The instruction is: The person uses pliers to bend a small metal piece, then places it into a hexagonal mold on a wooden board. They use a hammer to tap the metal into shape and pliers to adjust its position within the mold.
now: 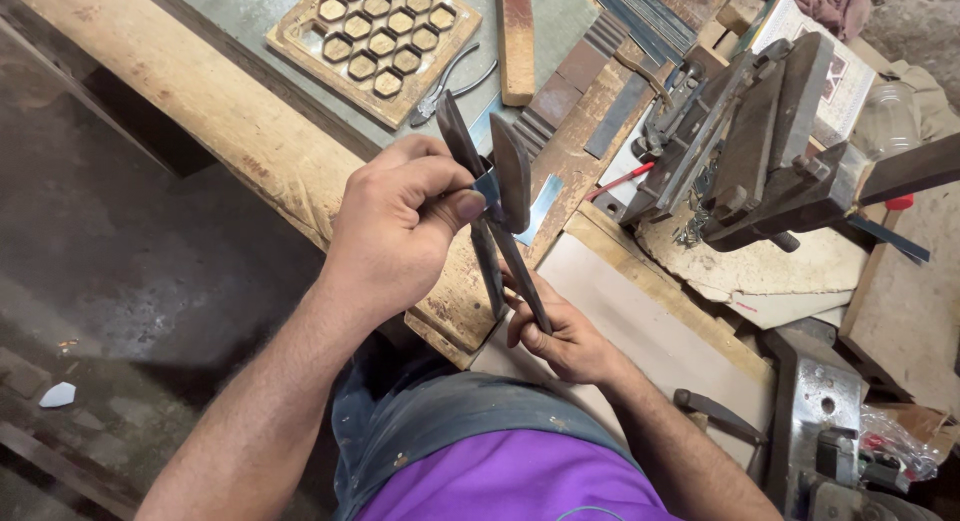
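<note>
Both hands are up over the bench edge. The left hand (400, 226) is curled tight, thumb and fingers pinching a small metal strip (488, 188), bluish and shiny, right between the blades of the big shears (500, 196). The right hand (560, 331) sits lower, wrapped closed around the shears' long dark handles, just above the person's lap. The blades are broad, dull grey and leaf-shaped, pointing up and away; the strip sits in their mouth, though how deep the bite goes is hard to tell from this angle.

Around them it's crowded. Behind the blades lies a wooden honeycomb frame (372, 36), pale plywood cut with hexagonal holes, on a grey sheet. Just beside it, a pair of pliers (450, 81) with thin bare-metal handles. A reddish-brown wooden bar (517, 41) lies near the frame, and a second bluish strip (543, 206) rests on the bench just behind the shears. To the right, a heavy cast-iron bench tool (750, 151), dark and greasy, stands on a chipped pale board, with a red pen (622, 181) at its foot. The workbench (220, 101) itself is rough, worn timber, stained and scratched. Lower right, a bright steel bracket (825, 401) with bolt holes. Nothing lies between the hands and the shears.
</note>
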